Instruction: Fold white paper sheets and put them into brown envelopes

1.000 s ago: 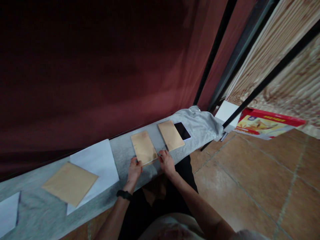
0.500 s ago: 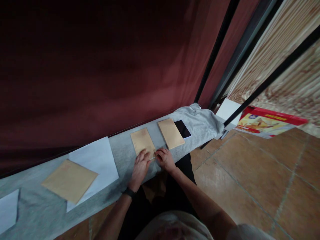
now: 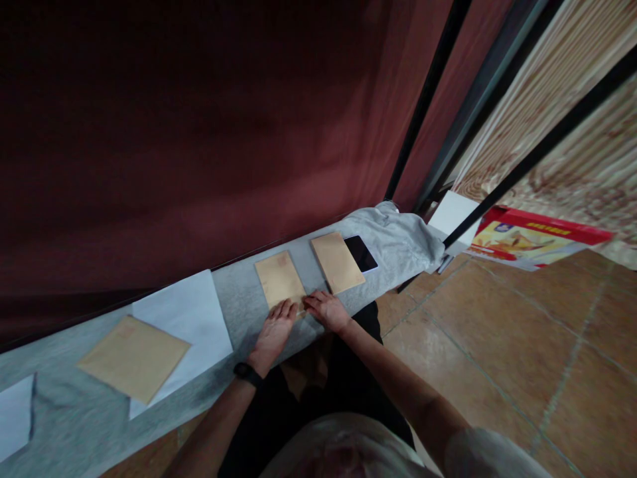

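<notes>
A tan paper envelope [image 3: 279,275] lies on the cloth-covered bench in front of me. My left hand [image 3: 277,326] rests on its near end, fingers stretched flat across the paper. At the near right corner, my right hand [image 3: 326,309] has its fingers closed on the envelope's edge; the fingertips are partly hidden. A small stack of similar tan envelopes [image 3: 338,262] lies just right of my hands. Beyond it is a dark-screened phone or tablet [image 3: 361,253], partly under the stack.
Another tan envelope [image 3: 134,358] overlaps a large white sheet [image 3: 204,318] on the left. A second white sheet [image 3: 14,415] sits at the far left. Grey cloth [image 3: 398,232] bunches at the bench's right end. Black poles [image 3: 423,99] and a red-yellow box [image 3: 532,239] stand right.
My right hand has shifted slightly left along the envelope's near edge, its fingers closer to the left hand's. The left hand stays on the envelope. The view has moved slightly.
</notes>
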`<action>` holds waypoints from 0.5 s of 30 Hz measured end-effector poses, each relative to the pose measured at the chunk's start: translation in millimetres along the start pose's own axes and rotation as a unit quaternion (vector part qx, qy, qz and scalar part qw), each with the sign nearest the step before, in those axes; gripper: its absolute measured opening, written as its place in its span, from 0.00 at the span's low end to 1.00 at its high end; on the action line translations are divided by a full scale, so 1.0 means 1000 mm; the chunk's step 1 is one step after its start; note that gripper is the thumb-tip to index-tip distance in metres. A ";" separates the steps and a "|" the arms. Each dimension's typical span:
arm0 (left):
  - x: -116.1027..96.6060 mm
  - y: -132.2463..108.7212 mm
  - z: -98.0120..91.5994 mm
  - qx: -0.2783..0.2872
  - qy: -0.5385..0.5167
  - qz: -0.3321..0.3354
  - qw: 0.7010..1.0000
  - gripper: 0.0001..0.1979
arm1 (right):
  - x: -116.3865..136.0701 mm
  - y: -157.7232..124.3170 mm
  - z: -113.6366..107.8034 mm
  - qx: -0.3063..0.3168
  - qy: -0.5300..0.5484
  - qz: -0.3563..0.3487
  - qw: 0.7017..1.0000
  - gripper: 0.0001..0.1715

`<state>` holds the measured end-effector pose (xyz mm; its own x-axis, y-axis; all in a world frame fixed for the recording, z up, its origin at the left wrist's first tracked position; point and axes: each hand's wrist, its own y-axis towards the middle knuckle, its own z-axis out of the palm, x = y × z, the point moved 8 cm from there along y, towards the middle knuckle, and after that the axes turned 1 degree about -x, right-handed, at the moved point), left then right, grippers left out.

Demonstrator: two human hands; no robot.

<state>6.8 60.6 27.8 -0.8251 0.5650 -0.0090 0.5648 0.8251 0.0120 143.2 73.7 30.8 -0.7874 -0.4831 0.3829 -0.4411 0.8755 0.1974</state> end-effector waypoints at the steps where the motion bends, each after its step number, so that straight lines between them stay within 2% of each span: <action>1: -0.001 0.000 -0.001 0.002 0.004 0.000 1.000 0.28 | -0.001 0.000 0.000 -0.001 -0.001 0.000 1.000 0.18; 8: -0.007 0.000 -0.003 0.024 0.043 0.009 0.999 0.24 | -0.001 0.003 -0.001 0.000 -0.014 -0.021 1.000 0.16; 15: -0.007 0.003 -0.005 0.019 0.047 -0.001 0.999 0.23 | -0.001 0.003 -0.001 -0.007 -0.012 -0.029 0.999 0.15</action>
<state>13.8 58.8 32.7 -0.8227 0.5620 0.0854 0.5621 0.8267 -0.0258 143.0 77.4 31.4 -0.7715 -0.5322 0.3486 -0.4799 0.8465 0.2303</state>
